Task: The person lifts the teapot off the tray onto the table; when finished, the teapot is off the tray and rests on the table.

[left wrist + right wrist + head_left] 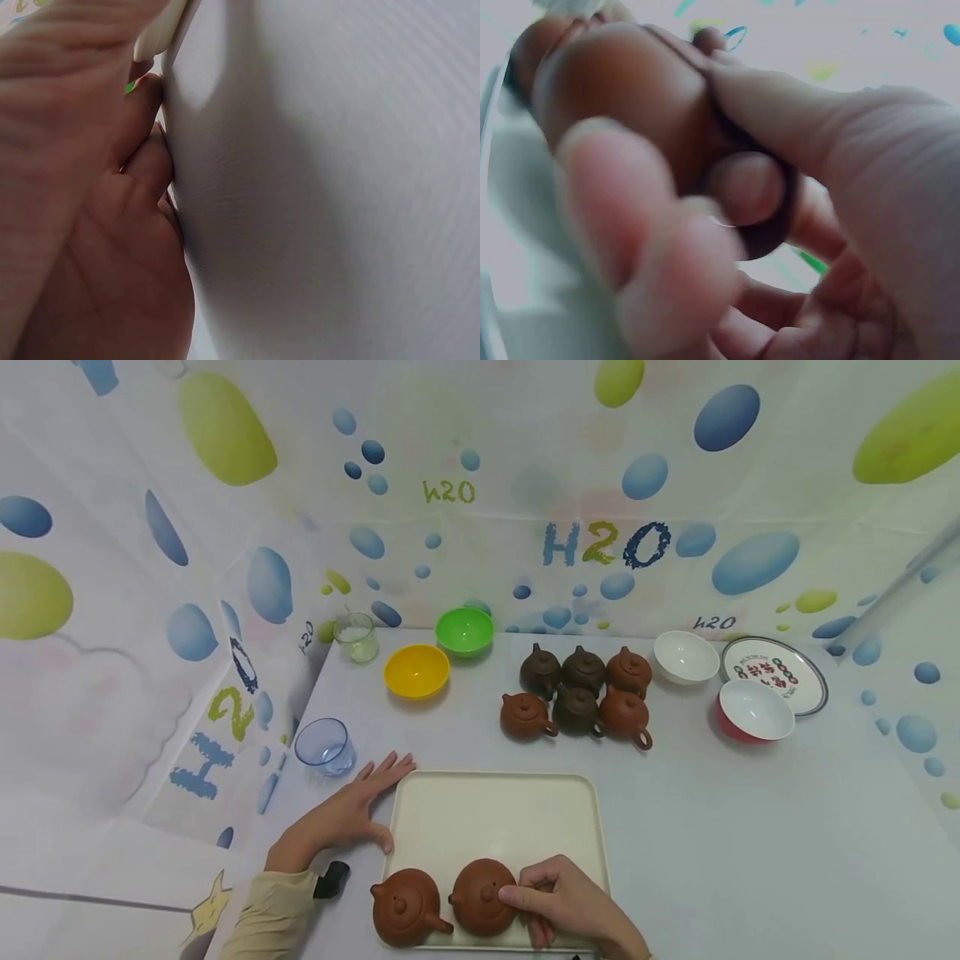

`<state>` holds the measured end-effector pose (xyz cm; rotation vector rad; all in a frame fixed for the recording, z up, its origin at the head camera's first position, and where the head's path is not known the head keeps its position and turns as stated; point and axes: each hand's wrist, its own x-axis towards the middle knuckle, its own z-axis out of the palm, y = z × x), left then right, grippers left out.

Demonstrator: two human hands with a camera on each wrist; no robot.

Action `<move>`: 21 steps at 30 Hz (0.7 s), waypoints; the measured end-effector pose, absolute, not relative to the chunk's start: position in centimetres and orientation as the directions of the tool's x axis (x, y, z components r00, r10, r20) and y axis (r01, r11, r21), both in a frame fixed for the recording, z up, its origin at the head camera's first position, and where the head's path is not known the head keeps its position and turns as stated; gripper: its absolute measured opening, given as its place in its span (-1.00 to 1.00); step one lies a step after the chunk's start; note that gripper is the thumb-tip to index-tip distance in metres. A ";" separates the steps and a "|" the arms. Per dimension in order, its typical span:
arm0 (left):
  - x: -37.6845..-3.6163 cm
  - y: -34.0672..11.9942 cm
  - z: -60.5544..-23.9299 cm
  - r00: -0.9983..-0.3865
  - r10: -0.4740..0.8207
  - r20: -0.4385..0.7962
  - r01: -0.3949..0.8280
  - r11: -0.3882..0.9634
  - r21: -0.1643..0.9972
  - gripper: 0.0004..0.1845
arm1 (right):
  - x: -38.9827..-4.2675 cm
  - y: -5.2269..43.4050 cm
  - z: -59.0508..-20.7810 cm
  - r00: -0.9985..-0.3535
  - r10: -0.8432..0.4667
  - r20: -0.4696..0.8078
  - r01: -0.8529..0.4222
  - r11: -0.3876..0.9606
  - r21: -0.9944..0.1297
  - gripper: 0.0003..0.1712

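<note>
Place: staged tabletop booth | Evidence: printed H2O backdrop (604,543) enclosing white table (750,827)

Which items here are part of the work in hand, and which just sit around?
In hand: cream plastic tray; two brown clay teapots on it; right hand gripping one; left hand steadying the tray.

Idle: six clay teapots; yellow bowl; green bowl; clear glass cup.

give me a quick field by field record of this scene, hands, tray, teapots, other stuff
left hand: flat on the table, fingers straight, touching the tray's left edge
right hand: grips the handle of the right teapot
tray: cream, holds two teapots at its near edge
left teapot: on the tray, untouched
teapot group: six on the table beyond the tray
bowls: yellow bowl, green bowl
</note>
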<state>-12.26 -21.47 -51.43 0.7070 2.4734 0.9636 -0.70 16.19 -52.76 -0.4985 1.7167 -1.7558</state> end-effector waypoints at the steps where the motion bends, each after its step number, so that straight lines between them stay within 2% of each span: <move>1: -12.2 -21.5 -51.5 -0.795 0.583 -0.166 0.319 0.635 0.703 0.38 | -0.6 16.2 -52.8 -0.736 -0.659 -0.156 0.189 0.021 -0.982 -0.47; 7: -12.2 -21.3 -51.7 -0.794 0.594 -0.134 0.353 0.628 0.693 0.38 | 0.0 15.9 -52.7 -0.745 -0.646 -0.163 0.258 -0.054 -0.965 -0.49; 10: -12.1 -21.3 -51.6 -0.796 0.586 -0.149 0.335 0.632 0.699 0.38 | 0.3 16.0 -52.5 -0.766 -0.629 -0.132 0.222 -0.066 -0.973 -0.50; 15: -12.1 -21.3 -51.5 -0.787 0.589 -0.181 0.317 0.640 0.700 0.36 | 0.8 17.4 -52.0 -0.808 -0.570 -0.151 0.209 -0.038 -0.977 -0.48; 21: -12.0 -21.2 -51.4 -0.782 0.597 -0.178 0.319 0.629 0.709 0.32 | 1.7 20.9 -51.1 -0.849 -0.464 -0.252 0.259 0.050 -0.965 -0.45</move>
